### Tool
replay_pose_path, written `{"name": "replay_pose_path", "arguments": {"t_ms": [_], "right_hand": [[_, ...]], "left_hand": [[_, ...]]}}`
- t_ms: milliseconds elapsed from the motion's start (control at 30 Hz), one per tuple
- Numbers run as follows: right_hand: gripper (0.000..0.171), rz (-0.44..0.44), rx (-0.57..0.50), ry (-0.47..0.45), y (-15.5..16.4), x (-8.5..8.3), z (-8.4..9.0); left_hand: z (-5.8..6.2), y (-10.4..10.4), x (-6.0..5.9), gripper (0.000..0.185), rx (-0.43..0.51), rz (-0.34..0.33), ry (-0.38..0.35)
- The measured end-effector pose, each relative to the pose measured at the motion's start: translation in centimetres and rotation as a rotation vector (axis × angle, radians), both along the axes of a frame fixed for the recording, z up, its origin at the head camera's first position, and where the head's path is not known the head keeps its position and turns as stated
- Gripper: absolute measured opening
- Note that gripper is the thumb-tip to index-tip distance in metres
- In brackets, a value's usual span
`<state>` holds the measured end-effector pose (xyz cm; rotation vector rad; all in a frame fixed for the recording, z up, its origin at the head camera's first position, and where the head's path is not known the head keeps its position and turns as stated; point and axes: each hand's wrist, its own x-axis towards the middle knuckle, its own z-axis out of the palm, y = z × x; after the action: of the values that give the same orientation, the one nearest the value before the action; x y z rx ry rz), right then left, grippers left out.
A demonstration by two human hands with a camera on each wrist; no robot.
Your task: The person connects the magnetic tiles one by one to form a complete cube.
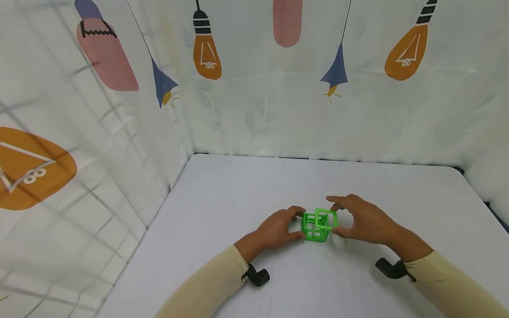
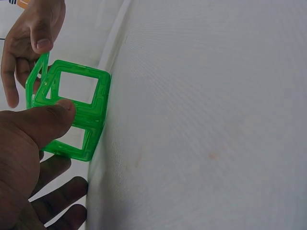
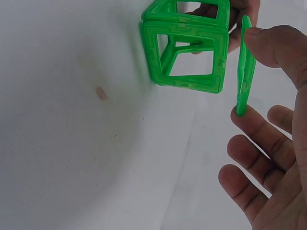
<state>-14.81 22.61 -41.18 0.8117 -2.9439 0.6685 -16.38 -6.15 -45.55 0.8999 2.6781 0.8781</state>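
A green open-frame cube of magnetic square tiles (image 1: 316, 228) is sitting on the white worktop (image 1: 238, 194), near its front middle; the left hand (image 1: 278, 229) is grasping the cube's left side, thumb pressing on a frame edge. The right hand (image 1: 363, 221) is pinching a loose green square tile (image 3: 244, 67) between thumb and finger, holding it upright just beside the cube's right face; lightbulb-printed curtains (image 1: 278, 79) are hanging around the worktop.

Counted near the table's (image 1: 238, 185) front edge: one green open-frame cube (image 1: 314, 229), one loose green square tile (image 3: 245, 67), two hands, two black wrist mounts.
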Motion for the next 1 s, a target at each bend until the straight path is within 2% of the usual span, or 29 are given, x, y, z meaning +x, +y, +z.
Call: {"name": "replay_pose_path", "arguments": {"t_ms": [333,1000], "right_hand": [[0.084,0.016,-0.002,0.011,-0.8,-0.1,-0.2],[0.082,0.01,0.014,-0.057,-2.2,-0.2,-0.6]], "left_hand": [[0.0,-0.1,-0.1,0.065,0.001,-0.018,0.016],[-0.3,-0.1,-0.1,0.066,0.005,-0.027,0.045]]}}
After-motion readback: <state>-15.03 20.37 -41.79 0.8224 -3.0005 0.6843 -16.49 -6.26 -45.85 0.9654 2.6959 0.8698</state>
